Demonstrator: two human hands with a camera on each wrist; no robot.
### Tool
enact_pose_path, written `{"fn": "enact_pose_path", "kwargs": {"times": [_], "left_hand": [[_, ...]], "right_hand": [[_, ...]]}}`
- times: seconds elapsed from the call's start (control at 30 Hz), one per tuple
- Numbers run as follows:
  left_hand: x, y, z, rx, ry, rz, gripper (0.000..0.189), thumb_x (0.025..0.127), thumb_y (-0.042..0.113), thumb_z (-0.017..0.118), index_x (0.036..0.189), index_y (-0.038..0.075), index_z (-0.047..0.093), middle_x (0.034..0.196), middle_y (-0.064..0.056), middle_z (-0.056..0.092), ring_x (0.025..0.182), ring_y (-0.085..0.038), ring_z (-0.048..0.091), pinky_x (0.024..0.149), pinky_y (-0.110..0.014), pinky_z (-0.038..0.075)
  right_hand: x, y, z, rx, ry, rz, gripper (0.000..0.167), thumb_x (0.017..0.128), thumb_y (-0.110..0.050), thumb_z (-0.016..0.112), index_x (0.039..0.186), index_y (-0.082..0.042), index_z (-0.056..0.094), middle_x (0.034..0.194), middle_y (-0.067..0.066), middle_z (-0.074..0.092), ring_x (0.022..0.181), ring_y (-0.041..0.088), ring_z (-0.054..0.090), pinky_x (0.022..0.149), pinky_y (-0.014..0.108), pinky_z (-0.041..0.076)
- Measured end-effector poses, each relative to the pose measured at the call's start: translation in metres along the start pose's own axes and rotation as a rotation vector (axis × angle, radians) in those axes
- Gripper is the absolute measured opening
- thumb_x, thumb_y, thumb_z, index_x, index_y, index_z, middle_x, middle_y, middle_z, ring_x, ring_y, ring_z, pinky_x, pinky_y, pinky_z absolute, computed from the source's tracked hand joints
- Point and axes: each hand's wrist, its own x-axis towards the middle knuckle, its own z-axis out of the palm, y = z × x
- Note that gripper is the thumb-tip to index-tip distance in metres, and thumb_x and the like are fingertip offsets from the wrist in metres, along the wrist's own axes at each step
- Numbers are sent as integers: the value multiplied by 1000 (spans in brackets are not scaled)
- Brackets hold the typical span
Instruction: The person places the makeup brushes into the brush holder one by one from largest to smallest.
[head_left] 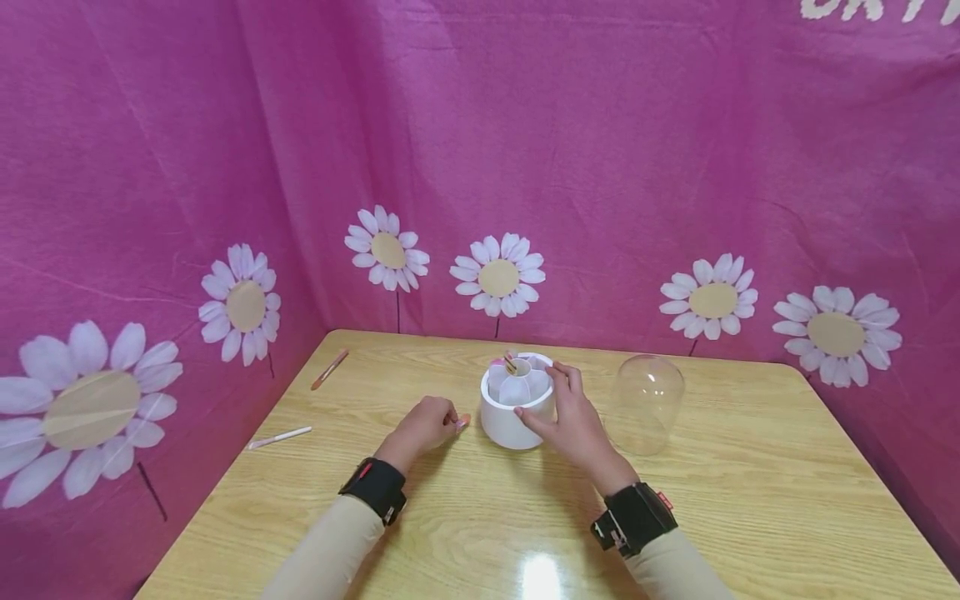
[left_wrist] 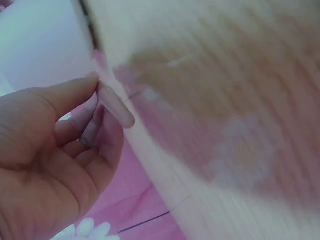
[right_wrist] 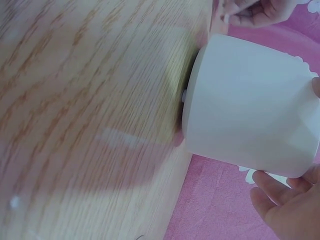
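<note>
White and smooth, the round pot (head_left: 517,427) stands on the wooden table (head_left: 720,517), between the two hands, with a thick pale rim and plain straight walls. The right hand (head_left: 573,422) is spread in a wide curve and grips it, thumb on the near side, fingers at the rim. The left hand (head_left: 425,425) is mostly curled, thumb and fingertips pinching a small stick (left_wrist: 116,107) with an orange-pink rounded end; blur hides what it is. That stick's tip is near the pot, apart from it.

A slim white pen (head_left: 280,437) lies by the table's left edge, and a brown-orange brush (head_left: 330,369) near the back left corner. Wood runs broadly along the front, and again from the clear dome (head_left: 647,406) to the right edge. The dome stands upright, just beside the right hand.

Inside the pot sit pale, petal-shaped compartments about a round middle cup; a few thin dark-and-gold sticks (head_left: 511,363) poke up there, in which compartment I cannot tell
</note>
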Motion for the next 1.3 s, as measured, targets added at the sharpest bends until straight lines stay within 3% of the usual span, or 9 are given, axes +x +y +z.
{"fn": "enact_pose_path", "kwargs": {"times": [0.13,0.23,0.43,0.6,0.77,0.9,1.13,1.3], "left_hand": [[5,0,-9,-69,82,21,14,99,12,66,100,0,73,89,-7,64,82,-18,57,75,-34,52],[7,4,-19,-140,189,67,14,100,9,63,106,-1,72,94,-10,65,87,-22,61,78,-37,54],[7,25,-36,-338,426,236,19,101,11,64,116,0,68,102,-13,68,97,-25,68,81,-36,60],[7,46,-39,-427,540,336,19,97,11,69,114,1,69,101,-11,71,94,-23,71,75,-33,62],[10,60,-32,-446,587,377,24,95,10,71,117,1,67,101,-12,73,92,-24,72,74,-32,62],[13,64,-22,-450,580,375,26,94,10,73,117,-1,65,101,-13,73,92,-25,73,76,-28,61],[15,65,-10,-367,512,273,21,93,13,76,110,3,70,97,-8,76,90,-18,74,82,-30,60],[14,65,-5,-258,506,216,22,90,17,79,108,7,74,92,-4,78,86,-16,74,77,-34,59]], "right_hand": [[0,0,0,5,-3,7,87,86,-42,80,150,0,38,151,17,34,124,43,56,101,58,49],[0,0,0,3,0,3,87,85,-42,80,150,0,39,151,17,34,124,43,56,102,58,49],[2,0,-2,-7,2,3,87,85,-41,80,149,1,39,150,17,34,124,43,56,102,57,48],[2,-1,-4,-3,-3,9,88,85,-42,80,150,1,39,151,17,34,125,43,56,102,57,48],[1,1,-2,5,-2,8,87,85,-42,80,151,-1,39,151,18,34,125,43,56,102,57,48],[0,2,0,10,-11,20,87,85,-43,80,151,-2,39,152,18,33,125,43,56,102,57,49],[1,2,1,1,-10,23,89,86,-45,79,151,-1,38,153,16,33,123,42,58,101,56,50],[1,2,0,-9,-9,15,88,87,-44,79,151,-2,38,152,17,33,119,44,60,99,56,51]]}}
